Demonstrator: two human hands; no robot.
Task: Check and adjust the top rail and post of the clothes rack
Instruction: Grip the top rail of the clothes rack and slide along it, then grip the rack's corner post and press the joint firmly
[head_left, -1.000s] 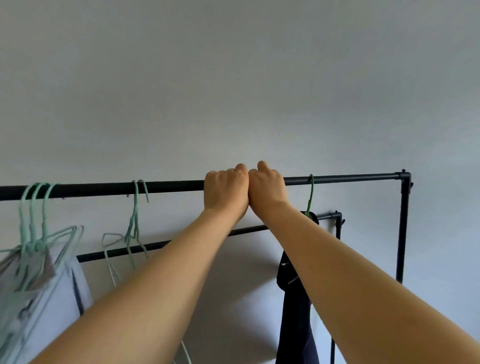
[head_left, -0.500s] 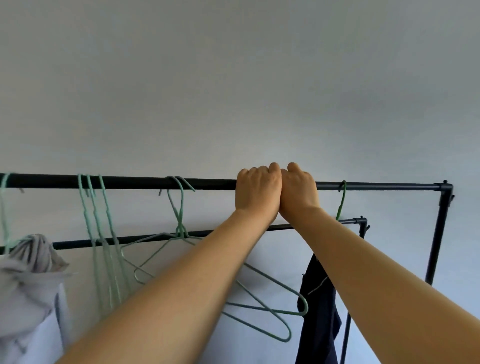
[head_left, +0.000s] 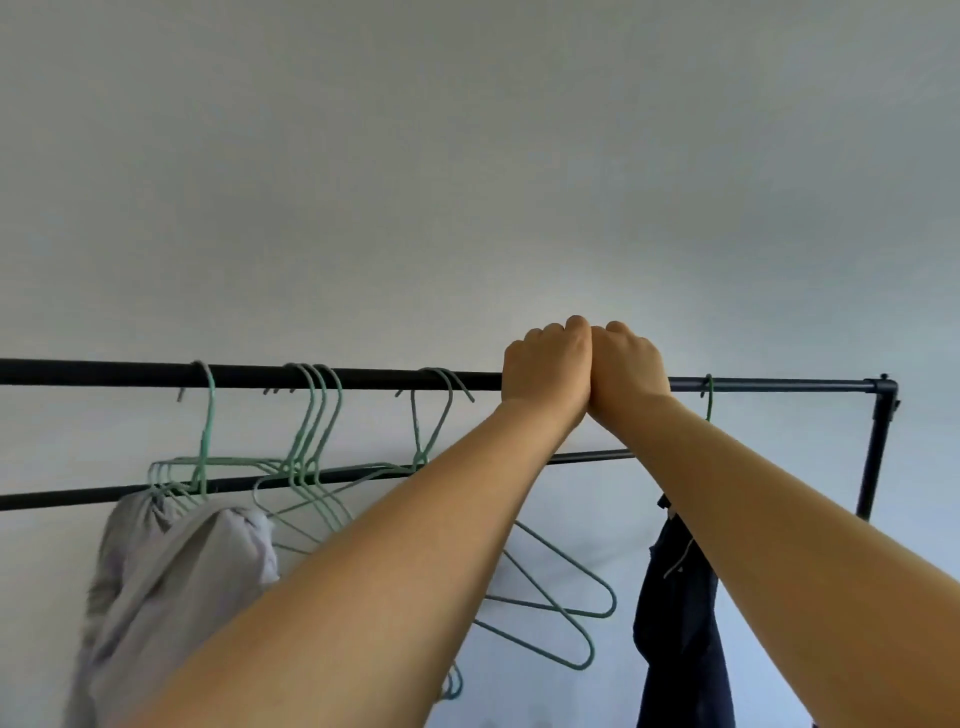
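Observation:
A black top rail (head_left: 363, 377) runs across the view and meets a black post (head_left: 877, 441) at a corner joint on the right. My left hand (head_left: 545, 364) and my right hand (head_left: 628, 364) grip this rail side by side, touching each other, fingers curled over the top. A second, lower black rail (head_left: 78, 496) runs behind my arms.
Several green wire hangers (head_left: 311, 431) hang on the top rail left of my hands; one more green hanger (head_left: 708, 397) hangs to the right. A grey garment (head_left: 171, 582) hangs at the lower left, a dark navy garment (head_left: 680, 623) at the lower right. A plain wall lies behind.
The view has shifted left along the rack: my hands and the corner post now sit further right in the frame, and more hangers and the grey garment have come into sight. Both hands still grip the rail.

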